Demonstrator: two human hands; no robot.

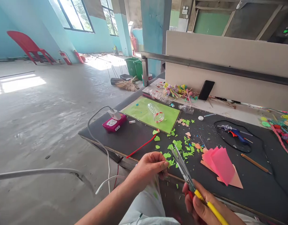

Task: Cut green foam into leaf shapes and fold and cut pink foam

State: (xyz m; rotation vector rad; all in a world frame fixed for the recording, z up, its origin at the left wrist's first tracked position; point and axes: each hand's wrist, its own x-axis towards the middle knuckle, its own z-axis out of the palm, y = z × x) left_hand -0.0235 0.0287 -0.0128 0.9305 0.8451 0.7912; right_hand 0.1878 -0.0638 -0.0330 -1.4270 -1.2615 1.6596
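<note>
My left hand (153, 164) is closed in a pinch at the table's front edge, its fingertips beside green scraps; a bit of green shows at the thumb tip. To its right, my right hand (202, 203) grips scissors (187, 175) with yellow and red handles, the blades slightly apart and pointing up and away. Green paper scraps (178, 144) are strewn just beyond the blades, with some orange pieces among them. Pink paper sheets (220, 164) lie over peach ones, right of the scissors. A red strip (142, 146) rests left of the scraps.
On the dark table (258, 193) are a green sheet (139, 109) under a cut plastic bottle (156, 113), a magenta power box (114, 123), a blue glue gun (239, 136), a wooden stick (255, 162) and a phone (206, 90). A white cable (108, 159) hangs over the left edge.
</note>
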